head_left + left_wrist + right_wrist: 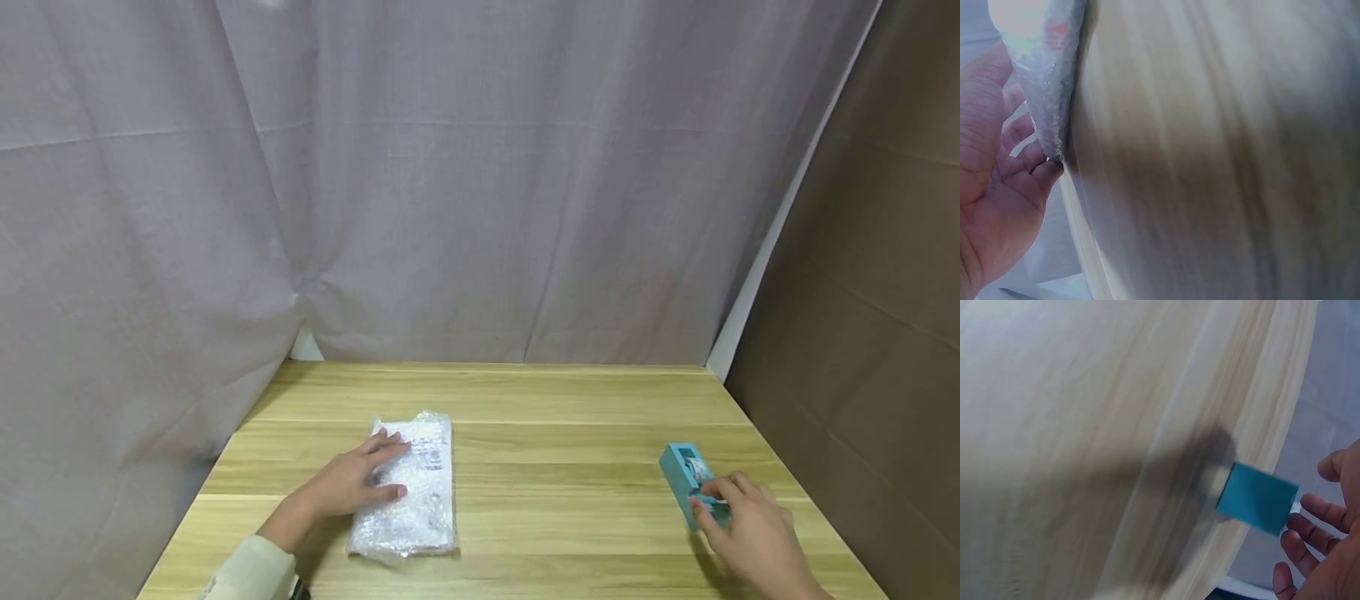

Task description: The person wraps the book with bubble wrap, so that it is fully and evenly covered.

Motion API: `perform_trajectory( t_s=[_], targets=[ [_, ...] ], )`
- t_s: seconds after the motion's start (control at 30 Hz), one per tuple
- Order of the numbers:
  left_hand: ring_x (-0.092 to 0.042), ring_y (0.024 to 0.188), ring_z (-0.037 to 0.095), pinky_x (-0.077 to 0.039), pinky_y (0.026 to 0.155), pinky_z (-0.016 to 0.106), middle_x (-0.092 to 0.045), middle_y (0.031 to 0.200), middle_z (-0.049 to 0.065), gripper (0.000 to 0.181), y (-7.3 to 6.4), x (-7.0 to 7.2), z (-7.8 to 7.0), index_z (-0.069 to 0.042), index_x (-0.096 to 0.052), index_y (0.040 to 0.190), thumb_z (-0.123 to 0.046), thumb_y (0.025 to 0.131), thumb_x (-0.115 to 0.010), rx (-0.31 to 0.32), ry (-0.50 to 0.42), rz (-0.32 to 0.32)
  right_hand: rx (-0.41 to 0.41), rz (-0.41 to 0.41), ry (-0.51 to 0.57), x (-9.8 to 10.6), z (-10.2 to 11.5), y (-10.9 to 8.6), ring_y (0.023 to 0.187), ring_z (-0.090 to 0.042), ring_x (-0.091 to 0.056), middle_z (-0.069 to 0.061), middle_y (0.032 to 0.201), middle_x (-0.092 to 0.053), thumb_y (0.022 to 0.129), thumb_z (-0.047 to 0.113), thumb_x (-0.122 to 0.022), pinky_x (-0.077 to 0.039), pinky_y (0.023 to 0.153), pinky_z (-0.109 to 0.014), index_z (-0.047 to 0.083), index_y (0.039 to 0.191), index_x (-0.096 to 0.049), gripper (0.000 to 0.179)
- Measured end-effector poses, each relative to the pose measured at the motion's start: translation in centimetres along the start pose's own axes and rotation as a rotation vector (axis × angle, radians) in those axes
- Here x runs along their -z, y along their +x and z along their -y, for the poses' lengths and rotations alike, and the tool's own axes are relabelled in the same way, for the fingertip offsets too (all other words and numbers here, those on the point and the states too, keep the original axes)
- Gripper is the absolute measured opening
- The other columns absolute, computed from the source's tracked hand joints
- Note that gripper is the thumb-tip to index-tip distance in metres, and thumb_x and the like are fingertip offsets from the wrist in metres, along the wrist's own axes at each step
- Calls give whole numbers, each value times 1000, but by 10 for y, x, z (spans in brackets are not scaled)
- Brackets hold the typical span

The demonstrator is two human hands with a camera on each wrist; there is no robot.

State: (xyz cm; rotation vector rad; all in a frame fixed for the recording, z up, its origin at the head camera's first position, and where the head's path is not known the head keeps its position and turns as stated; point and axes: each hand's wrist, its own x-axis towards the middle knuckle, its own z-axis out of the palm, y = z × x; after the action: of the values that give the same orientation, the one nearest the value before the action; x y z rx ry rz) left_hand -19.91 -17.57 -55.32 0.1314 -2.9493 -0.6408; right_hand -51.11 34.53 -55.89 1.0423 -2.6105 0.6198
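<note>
A flat white packet in clear bubble wrap (422, 521) lies on the table left of the middle. My left hand (347, 485) rests on its left part, fingers spread and fairly straight. In the left wrist view, fingers lie along the edge of the wrapped packet (1047, 69). A teal tape dispenser (677, 479) with a roll of clear tape stands toward the table's right side. Over its near end is my right hand (757, 529), fingers loosely bent, thumb apart from the index finger. The right wrist view shows the dispenser's teal end (1257, 499) beside the fingertips; whether they touch it is unclear.
The wooden table (558, 483) spreads between the two hands. Grey curtains (480, 208) hang behind it and on the left, and a brown curtain (877, 292) hangs along the right edge.
</note>
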Motion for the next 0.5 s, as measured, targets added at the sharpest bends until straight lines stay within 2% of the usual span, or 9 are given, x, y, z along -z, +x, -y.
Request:
perform_trajectory(
  t_s=[0.1,0.27,0.37,0.5],
  targets=[
    [-35,162,56,-42,117,83,-41,175,24,77,0,0,0,-15,-51,166,-56,104,-72,-1,0,5,-45,36,-7,0,-10,-1,96,-41,-64,-21,116,-71,100,29,-80,-51,67,-60,2,112,-74,30],
    [-35,161,57,-41,116,84,-41,175,24,78,0,0,-1,-14,-50,166,-56,104,-72,0,-5,11,-85,53,19,-1,-22,-1,96,-44,-65,-23,114,-72,104,39,-76,-53,67,-60,1,110,-74,38],
    [-35,161,57,-41,116,84,-41,175,24,78,0,1,-1,-14,-50,166,-56,104,-72,2,-4,8,-106,73,49,-2,-28,1,93,-40,-67,-21,109,-73,108,41,-72,-55,67,-58,-1,110,-76,42],
    [-35,161,57,-41,117,83,-43,174,23,78,1,2,0,-14,-51,166,-56,103,-72,-3,-1,-3,-194,231,161,-1,-36,8,97,-33,-70,-22,113,-70,113,44,-62,-59,75,-50,-7,119,-74,53]
  ],
)
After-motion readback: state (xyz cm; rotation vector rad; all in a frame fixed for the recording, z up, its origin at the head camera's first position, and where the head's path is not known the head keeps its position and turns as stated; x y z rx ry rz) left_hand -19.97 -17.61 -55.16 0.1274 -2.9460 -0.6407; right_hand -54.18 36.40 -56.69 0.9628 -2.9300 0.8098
